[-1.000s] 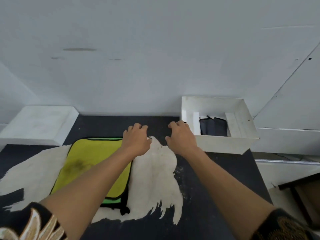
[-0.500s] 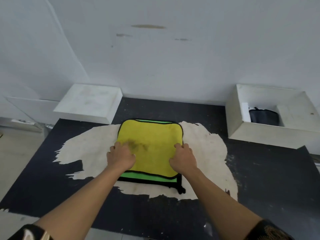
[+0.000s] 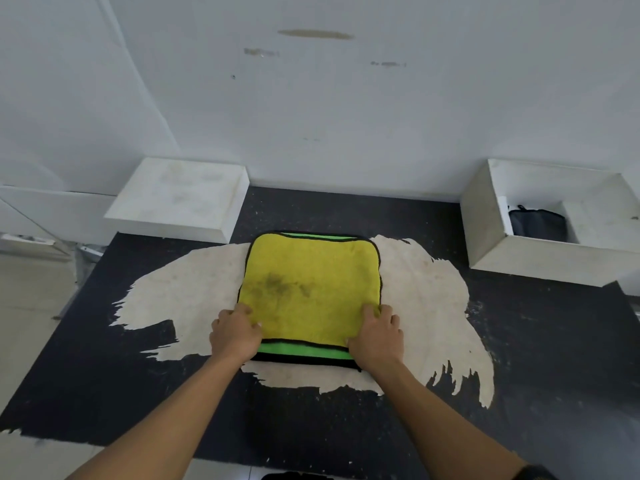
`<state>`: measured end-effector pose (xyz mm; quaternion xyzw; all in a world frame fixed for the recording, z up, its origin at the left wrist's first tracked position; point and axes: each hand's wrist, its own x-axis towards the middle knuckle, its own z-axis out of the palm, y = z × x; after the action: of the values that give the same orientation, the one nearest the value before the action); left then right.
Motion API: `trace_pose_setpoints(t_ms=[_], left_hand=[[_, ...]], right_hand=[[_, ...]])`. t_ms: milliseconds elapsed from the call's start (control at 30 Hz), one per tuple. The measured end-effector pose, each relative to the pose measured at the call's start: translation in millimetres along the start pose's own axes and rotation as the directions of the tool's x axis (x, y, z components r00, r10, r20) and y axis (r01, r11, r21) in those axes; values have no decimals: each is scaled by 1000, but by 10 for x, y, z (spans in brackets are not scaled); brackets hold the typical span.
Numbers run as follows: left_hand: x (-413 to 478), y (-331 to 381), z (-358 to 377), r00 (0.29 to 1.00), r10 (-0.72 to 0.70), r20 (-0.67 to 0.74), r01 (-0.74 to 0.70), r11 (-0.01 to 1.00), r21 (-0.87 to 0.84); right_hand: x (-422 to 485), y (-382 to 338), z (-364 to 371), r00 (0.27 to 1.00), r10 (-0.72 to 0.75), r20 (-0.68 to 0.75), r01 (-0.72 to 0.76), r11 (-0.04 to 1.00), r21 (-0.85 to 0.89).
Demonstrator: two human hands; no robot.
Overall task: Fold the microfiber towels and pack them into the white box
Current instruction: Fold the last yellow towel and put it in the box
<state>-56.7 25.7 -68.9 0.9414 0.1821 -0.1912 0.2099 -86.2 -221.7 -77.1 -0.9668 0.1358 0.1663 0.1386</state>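
A yellow microfiber towel with black trim lies flat in the middle of the table, on top of a green towel whose near strip shows beneath it. My left hand pinches the yellow towel's near left corner. My right hand grips its near right corner. The white box stands at the back right, open on top, with a dark folded towel upright inside it.
A white closed block sits at the back left against the wall. The table top is black with a large worn pale patch under the towels. Its left edge drops to the floor.
My hands came from near the white box to the towel's near corners and took hold of them. The view swung left, so the towel is now centred.
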Motion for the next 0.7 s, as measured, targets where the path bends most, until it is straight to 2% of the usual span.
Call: trace_pose_setpoints(t_ms=[167, 300, 500, 700], left_hand=[[62, 0, -17, 994, -38, -104, 36, 999, -26], [64, -12, -15, 987, -64, -148, 49, 994, -101], [76, -80, -36, 986, -75, -147, 60, 992, -107], [94, -117, -52, 992, -111, -53, 101, 981, -169]], right_hand=[[-78, -1, 35, 994, 39, -102, -40, 999, -2], [-90, -14, -6, 991, 119, -68, -116, 992, 55], [-55, -29, -89, 979, 202, -17, -193, 957, 217], [-65, 26, -150, 977, 212, 21, -209, 931, 298]])
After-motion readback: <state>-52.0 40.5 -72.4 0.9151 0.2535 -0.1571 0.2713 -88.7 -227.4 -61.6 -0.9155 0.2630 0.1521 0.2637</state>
